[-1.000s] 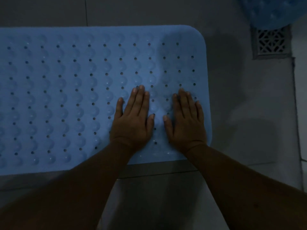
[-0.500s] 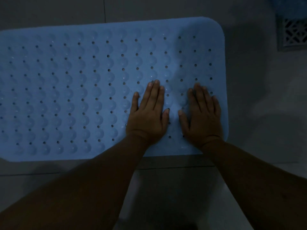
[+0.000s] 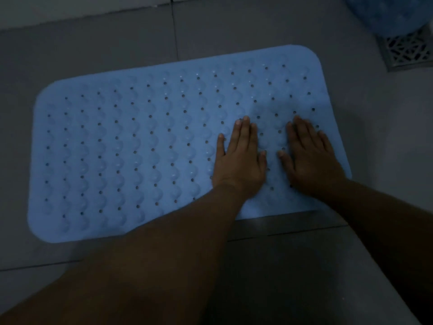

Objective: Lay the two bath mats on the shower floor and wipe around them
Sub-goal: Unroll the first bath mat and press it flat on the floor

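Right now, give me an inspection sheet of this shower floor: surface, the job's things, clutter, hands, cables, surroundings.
Surface: grey tiled floor, dim light, grout lines visible.
Job's things: light blue bath mat lying flat, holes and bumps up; a second blue mat partly in view at top right, seemingly not laid flat.
Clutter: nothing seen.
Hands: left hand and right hand both flat, palms down on the mat's right end, gripping nothing.
Cables: nothing seen.
Surroundings: metal floor drain grate at the top right corner; no wiping cloth in view.
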